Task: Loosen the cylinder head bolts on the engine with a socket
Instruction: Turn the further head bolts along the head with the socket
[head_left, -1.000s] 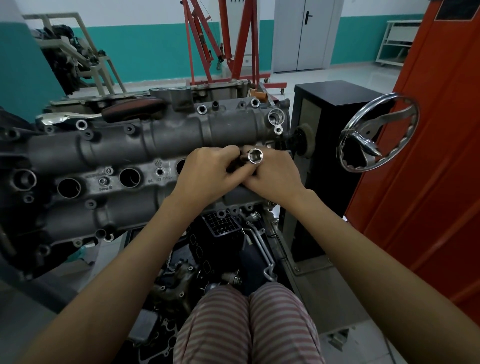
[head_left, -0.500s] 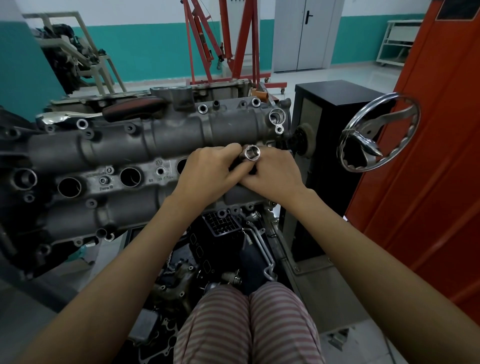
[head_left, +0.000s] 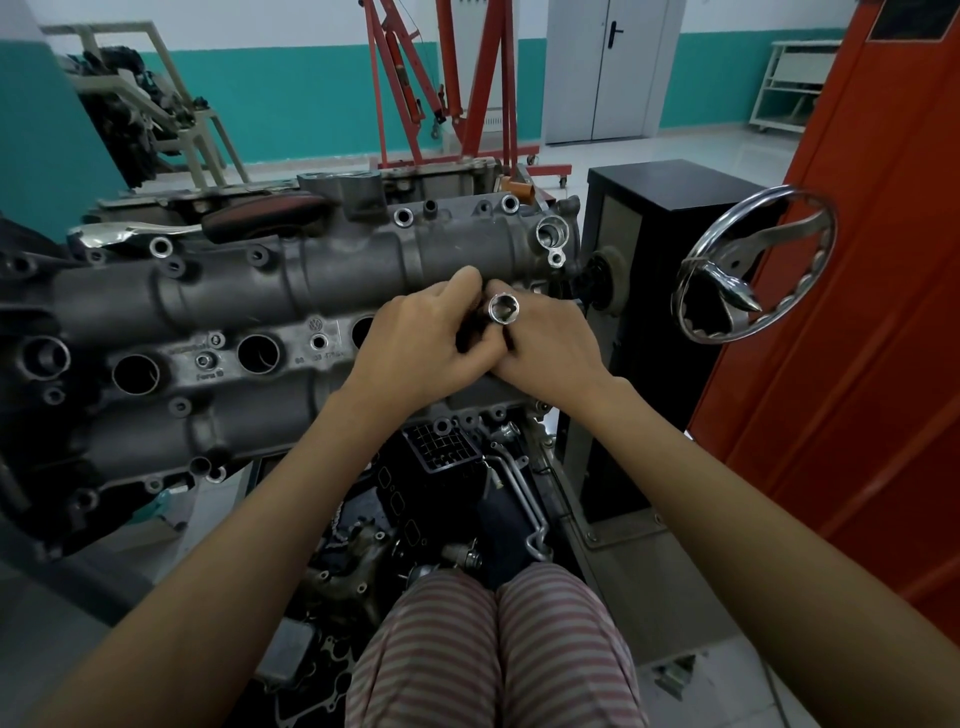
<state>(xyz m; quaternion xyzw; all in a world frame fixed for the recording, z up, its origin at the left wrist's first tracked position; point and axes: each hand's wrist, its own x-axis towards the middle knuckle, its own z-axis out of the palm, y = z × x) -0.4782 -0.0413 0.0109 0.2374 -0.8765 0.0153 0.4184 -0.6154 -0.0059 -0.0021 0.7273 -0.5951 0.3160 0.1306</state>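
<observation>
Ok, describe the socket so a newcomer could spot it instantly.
Find the grey engine across the middle, then the two hands meeting at its right end. The socket is the short shiny steel cylinder held between them, open end facing up, brighter than the dull casting.

The engine is cast metal, dull grey and matt, with a grainy, rough skin; its bolt bosses and port rims are machined brighter. The socket is polished, mirror-bright steel. To the right, the handwheel is glossy chrome beside a matt black cabinet. The far red hoist is painted metal. Near, the striped trousers are soft cloth.
</observation>
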